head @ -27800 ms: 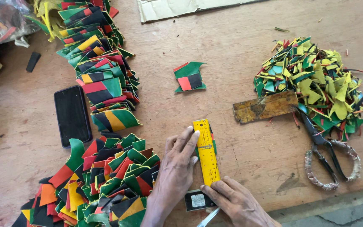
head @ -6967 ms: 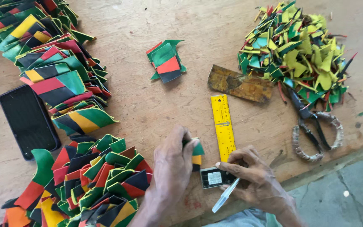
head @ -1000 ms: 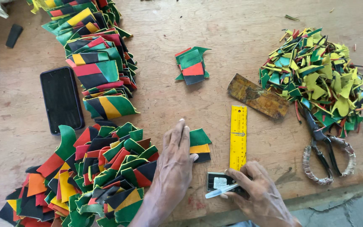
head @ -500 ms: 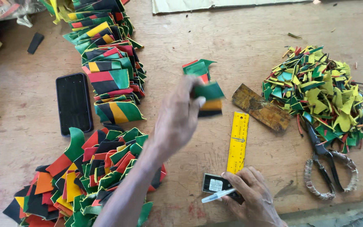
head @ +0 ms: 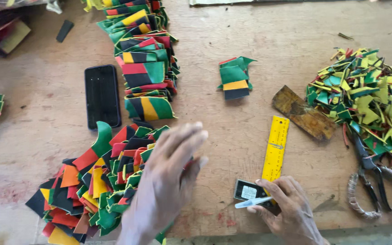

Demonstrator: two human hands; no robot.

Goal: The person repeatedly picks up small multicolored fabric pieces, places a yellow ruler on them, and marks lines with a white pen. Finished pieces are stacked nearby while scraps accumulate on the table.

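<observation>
Left hand (head: 169, 174) hovers flat over the near pile (head: 100, 181) of red, green, black and yellow cut pieces, fingers spread and straight, holding nothing. Motion-blurred, so contact with the pile unclear. Right hand (head: 286, 206) rests at the table (head: 250, 31) edge, fingers curled round a thin white pen (head: 252, 203), pinning a small dark box (head: 249, 190) at the foot of the yellow ruler (head: 275, 149). Small finished stack (head: 234, 78) sits well apart, up-table. Long row of pieces (head: 144, 59) beside a phone (head: 101, 96). Scissors (head: 370, 170) and scrap heap (head: 368, 97) at right.

Step, as judged: between pieces, picking the next one. Next move calls for pinching a single piece off the pile and laying it by the ruler.
</observation>
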